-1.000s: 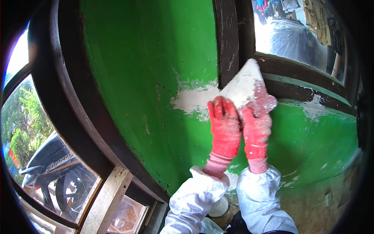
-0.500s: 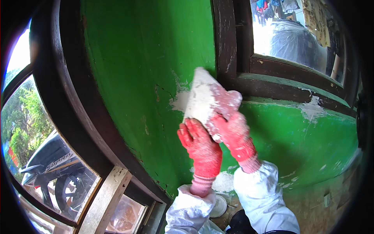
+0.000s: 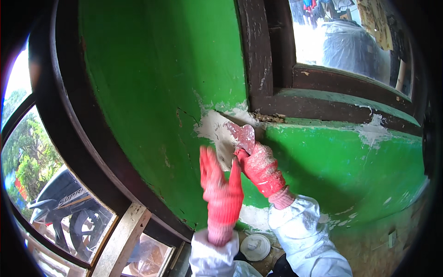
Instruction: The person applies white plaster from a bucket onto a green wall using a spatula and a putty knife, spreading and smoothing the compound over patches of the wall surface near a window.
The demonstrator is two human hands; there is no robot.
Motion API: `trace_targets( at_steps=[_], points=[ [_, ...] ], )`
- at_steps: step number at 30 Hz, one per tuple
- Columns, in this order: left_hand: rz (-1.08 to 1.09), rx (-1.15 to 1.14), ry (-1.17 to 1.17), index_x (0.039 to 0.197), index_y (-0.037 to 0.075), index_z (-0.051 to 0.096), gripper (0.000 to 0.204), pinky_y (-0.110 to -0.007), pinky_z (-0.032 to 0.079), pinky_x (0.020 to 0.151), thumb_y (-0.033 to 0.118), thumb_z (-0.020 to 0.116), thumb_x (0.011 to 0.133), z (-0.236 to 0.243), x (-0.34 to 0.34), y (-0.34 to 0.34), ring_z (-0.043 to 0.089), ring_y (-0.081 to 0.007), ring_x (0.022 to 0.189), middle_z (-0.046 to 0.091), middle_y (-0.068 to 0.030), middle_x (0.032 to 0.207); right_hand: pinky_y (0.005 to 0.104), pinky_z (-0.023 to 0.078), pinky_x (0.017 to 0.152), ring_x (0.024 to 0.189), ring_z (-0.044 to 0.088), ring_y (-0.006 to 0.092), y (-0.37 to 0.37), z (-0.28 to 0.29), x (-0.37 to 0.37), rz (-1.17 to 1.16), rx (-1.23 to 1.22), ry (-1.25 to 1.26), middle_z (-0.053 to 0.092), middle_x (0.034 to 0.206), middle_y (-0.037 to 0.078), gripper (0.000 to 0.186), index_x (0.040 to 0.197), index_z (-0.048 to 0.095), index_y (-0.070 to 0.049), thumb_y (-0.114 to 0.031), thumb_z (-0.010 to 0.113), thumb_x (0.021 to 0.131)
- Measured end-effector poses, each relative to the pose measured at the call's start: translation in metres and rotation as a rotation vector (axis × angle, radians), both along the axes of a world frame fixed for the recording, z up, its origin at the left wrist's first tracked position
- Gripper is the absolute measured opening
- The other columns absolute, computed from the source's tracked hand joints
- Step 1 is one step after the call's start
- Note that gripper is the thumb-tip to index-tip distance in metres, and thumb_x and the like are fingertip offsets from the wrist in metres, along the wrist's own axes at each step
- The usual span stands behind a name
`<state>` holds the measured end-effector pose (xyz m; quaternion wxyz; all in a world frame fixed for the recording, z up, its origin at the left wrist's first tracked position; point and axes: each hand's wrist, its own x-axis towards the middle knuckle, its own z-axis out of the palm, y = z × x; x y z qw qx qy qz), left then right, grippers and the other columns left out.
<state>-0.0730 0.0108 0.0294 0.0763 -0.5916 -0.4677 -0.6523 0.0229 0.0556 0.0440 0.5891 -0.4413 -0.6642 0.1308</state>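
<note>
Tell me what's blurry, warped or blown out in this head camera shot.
Head view: the left hand is smeared by motion blur, while the right hand gripping the putty knife is sharper. Fisheye distortion bends the dark window frame into a curve near the rim, with black corners. Daylight overexposes the upper-right window; the green wall is evenly lit.

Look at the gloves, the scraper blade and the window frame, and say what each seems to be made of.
The gloves, on the left hand and the right hand, look like red knitted fabric, speckled with white filler. The scraper blade seems thin metal, though smeared filler hides most of it. The window frame looks like dark brown painted wood, with chipped, worn patches.
</note>
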Motion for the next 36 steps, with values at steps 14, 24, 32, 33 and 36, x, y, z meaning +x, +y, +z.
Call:
trace_targets(
  at_steps=[14, 24, 32, 33, 36],
  points=[
    [-0.189, -0.016, 0.504, 0.121, -0.008, 0.044, 0.049, -0.049, 0.018, 0.106, 0.022, 0.048, 0.083, 0.008, 0.052, -0.006, 0.038, -0.0443, 0.118, 0.044, -0.0275, 0.125, 0.0254, 0.046, 0.078, 0.086, 0.056, 0.0108, -0.064, -0.031, 0.041, -0.035, -0.195, 0.64, 0.062, 0.1, 0.003, 0.023, 0.107, 0.06, 0.002, -0.002, 0.055, 0.085],
    [0.017, -0.042, 0.123, 0.111, 0.0, 0.056, 0.039, -0.039, 0.04, 0.092, 0.012, 0.066, 0.074, 0.0, 0.022, -0.045, 0.05, -0.0329, 0.108, 0.059, -0.0179, 0.108, 0.0351, 0.048, 0.065, 0.074, 0.064, 0.0243, -0.078, -0.042, 0.03, 0.114, -0.237, 0.318, 0.065, 0.083, 0.017, 0.022, 0.098, 0.062, -0.004, -0.02, 0.059, 0.083],
    [-0.437, -0.818, -0.477, 0.099, 0.001, 0.062, 0.035, -0.029, 0.045, 0.075, 0.032, 0.049, 0.09, -0.084, 0.018, -0.072, 0.056, -0.0155, 0.079, 0.065, -0.0057, 0.088, 0.0216, 0.043, 0.068, 0.074, 0.05, 0.0072, -0.099, -0.043, 0.099, 0.226, -0.253, 0.766, 0.055, 0.085, -0.003, 0.023, 0.101, 0.056, -0.004, -0.005, 0.058, 0.079],
    [-0.593, -0.826, -0.42, 0.098, 0.002, 0.063, 0.04, -0.028, 0.044, 0.077, 0.036, 0.045, 0.091, -0.089, 0.028, -0.082, 0.057, -0.0167, 0.08, 0.067, -0.0055, 0.091, 0.0223, 0.043, 0.069, 0.075, 0.05, 0.0078, -0.098, -0.04, 0.104, 0.222, -0.283, 0.753, 0.055, 0.087, -0.002, 0.024, 0.102, 0.055, -0.004, -0.007, 0.058, 0.078],
    [-0.907, -0.726, -0.363, 0.111, 0.001, 0.056, 0.036, -0.028, 0.044, 0.082, 0.028, 0.042, 0.091, -0.086, 0.051, -0.085, 0.06, -0.0197, 0.093, 0.065, -0.0124, 0.098, 0.025, 0.043, 0.073, 0.079, 0.051, 0.0099, -0.099, -0.026, 0.123, 0.18, -0.336, 0.622, 0.056, 0.091, 0.0, 0.029, 0.107, 0.055, -0.003, -0.011, 0.056, 0.08]
  ],
)
